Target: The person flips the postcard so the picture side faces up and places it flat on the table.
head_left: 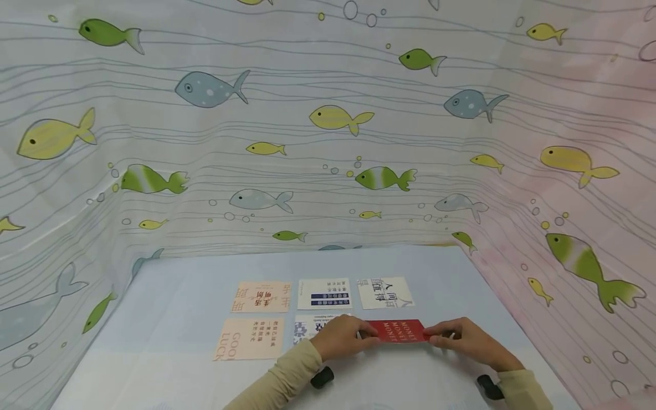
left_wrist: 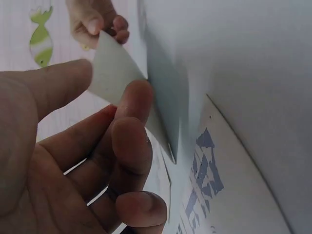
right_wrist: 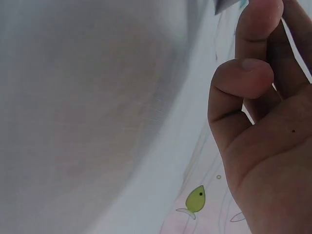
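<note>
A red card (head_left: 400,331) with pale lettering reading MONEY in rows is held level between both hands, at the near right of the card layout. My left hand (head_left: 342,338) pinches its left end between thumb and fingers. At the opposite end, my right hand (head_left: 474,341) pinches the right edge. The left wrist view shows the card's plain pale underside (left_wrist: 114,68), tilted over the table with a shadow beside it. Partly hidden behind my left hand lies a white card with a blue pattern (head_left: 303,329). In the right wrist view only a small card corner (right_wrist: 225,6) shows.
Left of the hands lies a peach card (head_left: 251,340) reading GOOD LUCK. Behind it are another peach card (head_left: 261,297), a white card with dark blue bars (head_left: 325,293) and a white card with large characters (head_left: 385,292). Fish-patterned curtains (head_left: 328,171) surround the pale table (head_left: 164,319).
</note>
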Available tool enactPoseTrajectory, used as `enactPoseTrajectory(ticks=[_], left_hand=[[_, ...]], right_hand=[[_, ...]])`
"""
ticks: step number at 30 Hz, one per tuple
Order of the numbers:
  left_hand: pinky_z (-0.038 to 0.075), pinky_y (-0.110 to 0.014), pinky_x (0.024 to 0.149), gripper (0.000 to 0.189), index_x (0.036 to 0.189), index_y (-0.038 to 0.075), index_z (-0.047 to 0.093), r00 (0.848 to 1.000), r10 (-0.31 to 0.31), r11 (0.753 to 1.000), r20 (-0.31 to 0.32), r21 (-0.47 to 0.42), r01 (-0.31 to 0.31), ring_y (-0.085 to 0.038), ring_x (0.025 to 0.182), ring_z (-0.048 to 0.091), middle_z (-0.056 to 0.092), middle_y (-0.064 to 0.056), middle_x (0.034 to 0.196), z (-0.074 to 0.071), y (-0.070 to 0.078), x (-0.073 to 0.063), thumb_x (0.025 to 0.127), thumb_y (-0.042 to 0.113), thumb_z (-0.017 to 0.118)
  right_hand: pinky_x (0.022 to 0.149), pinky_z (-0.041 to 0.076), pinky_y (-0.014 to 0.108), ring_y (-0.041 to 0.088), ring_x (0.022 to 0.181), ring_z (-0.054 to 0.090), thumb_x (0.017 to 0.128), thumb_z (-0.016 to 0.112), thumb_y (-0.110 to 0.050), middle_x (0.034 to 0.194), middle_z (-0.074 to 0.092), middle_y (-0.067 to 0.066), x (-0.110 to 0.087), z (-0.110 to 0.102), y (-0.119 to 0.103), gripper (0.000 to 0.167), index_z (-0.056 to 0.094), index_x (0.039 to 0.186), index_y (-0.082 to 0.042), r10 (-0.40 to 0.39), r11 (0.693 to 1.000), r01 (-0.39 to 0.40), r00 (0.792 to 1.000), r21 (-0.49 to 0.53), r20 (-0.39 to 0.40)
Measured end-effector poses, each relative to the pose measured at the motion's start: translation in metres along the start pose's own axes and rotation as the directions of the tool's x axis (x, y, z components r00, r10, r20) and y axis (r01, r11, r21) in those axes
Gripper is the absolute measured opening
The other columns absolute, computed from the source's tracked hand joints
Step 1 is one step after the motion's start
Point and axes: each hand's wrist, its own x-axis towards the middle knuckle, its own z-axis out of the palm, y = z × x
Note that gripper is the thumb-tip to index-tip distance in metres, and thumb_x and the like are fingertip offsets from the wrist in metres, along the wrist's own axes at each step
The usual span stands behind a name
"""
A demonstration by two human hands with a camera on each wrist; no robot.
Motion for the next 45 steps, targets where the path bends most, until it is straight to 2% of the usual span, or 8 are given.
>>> enactPoseTrajectory(ticks=[5, 10, 16, 27, 33, 41, 45], left_hand=[[0.043, -0.019, 0.062, 0.030, 0.112, 0.016, 0.078, 0.999, -0.006, 1.000, 0.039, -0.002, 0.006, 0.003, 0.068, 0.053, 0.065, 0.019, 0.080, 0.003, 0.000, -0.002, 0.092, 0.037, 0.075], [0.043, -0.019, 0.062, 0.032, 0.112, 0.014, 0.078, 0.999, -0.014, 1.000, 0.043, 0.001, 0.014, 0.002, 0.064, 0.052, 0.061, 0.018, 0.073, 0.006, 0.000, -0.003, 0.087, 0.033, 0.081], [0.044, -0.019, 0.063, 0.031, 0.111, 0.016, 0.078, 0.998, -0.046, 0.999, 0.047, 0.031, 0.044, 0.002, 0.064, 0.052, 0.059, 0.018, 0.071, 0.014, -0.004, -0.005, 0.085, 0.032, 0.081], [0.044, -0.019, 0.062, 0.030, 0.110, 0.015, 0.079, 0.999, -0.052, 0.995, 0.008, 0.089, 0.051, 0.004, 0.063, 0.052, 0.063, 0.017, 0.073, 0.015, -0.003, -0.002, 0.084, 0.030, 0.082], [0.043, -0.019, 0.061, 0.029, 0.110, 0.016, 0.079, 0.997, -0.072, 0.988, -0.021, 0.135, 0.074, 0.002, 0.063, 0.051, 0.063, 0.016, 0.073, 0.012, 0.002, 0.003, 0.083, 0.028, 0.082], [0.041, -0.020, 0.058, 0.027, 0.112, 0.017, 0.079, 0.996, -0.092, 0.977, 0.005, 0.193, 0.089, 0.000, 0.062, 0.051, 0.064, 0.015, 0.074, 0.011, 0.010, 0.002, 0.087, 0.030, 0.078], [0.041, -0.022, 0.058, 0.029, 0.114, 0.017, 0.078, 0.995, -0.099, 0.976, 0.021, 0.196, 0.093, -0.001, 0.062, 0.050, 0.062, 0.015, 0.072, 0.011, 0.011, 0.004, 0.090, 0.033, 0.074]], right_hand=[[0.066, 0.048, 0.028, 0.015, 0.082, 0.058, 0.094, 0.073, -0.035, 0.109, 0.070, 0.000, 0.002, 0.004, 0.004, 0.027, 0.077, 0.117, -0.021, 0.009, 1.000, -0.009, 0.999, 0.018, 0.031], [0.065, 0.048, 0.027, 0.015, 0.082, 0.056, 0.093, 0.075, -0.031, 0.113, 0.071, 0.003, 0.004, 0.007, 0.006, 0.026, 0.078, 0.116, -0.019, -0.001, 0.999, -0.001, 0.999, 0.039, 0.050], [0.064, 0.048, 0.026, 0.013, 0.082, 0.056, 0.092, 0.077, -0.028, 0.113, 0.072, 0.003, 0.005, 0.010, 0.010, 0.028, 0.078, 0.116, -0.014, -0.014, 0.998, 0.009, 0.997, 0.068, 0.073], [0.073, 0.050, 0.026, 0.020, 0.096, 0.058, 0.089, 0.080, -0.032, 0.118, 0.071, 0.006, 0.008, 0.014, 0.004, 0.032, 0.078, 0.117, -0.017, -0.006, 1.000, 0.007, 0.998, -0.015, 0.058], [0.073, 0.048, 0.026, 0.020, 0.094, 0.057, 0.089, 0.079, -0.033, 0.119, 0.070, 0.006, 0.011, 0.014, 0.001, 0.033, 0.077, 0.117, -0.017, 0.008, 0.999, -0.008, 1.000, -0.043, 0.019], [0.073, 0.049, 0.028, 0.021, 0.097, 0.057, 0.092, 0.076, -0.033, 0.121, 0.069, 0.009, 0.009, 0.014, 0.000, 0.035, 0.075, 0.121, -0.015, 0.041, 0.998, -0.038, 0.998, -0.044, 0.053], [0.068, 0.049, 0.029, 0.019, 0.089, 0.058, 0.095, 0.072, -0.034, 0.105, 0.069, 0.005, 0.010, 0.013, -0.001, 0.032, 0.074, 0.121, -0.015, 0.050, 0.997, -0.047, 0.997, -0.058, 0.060]])
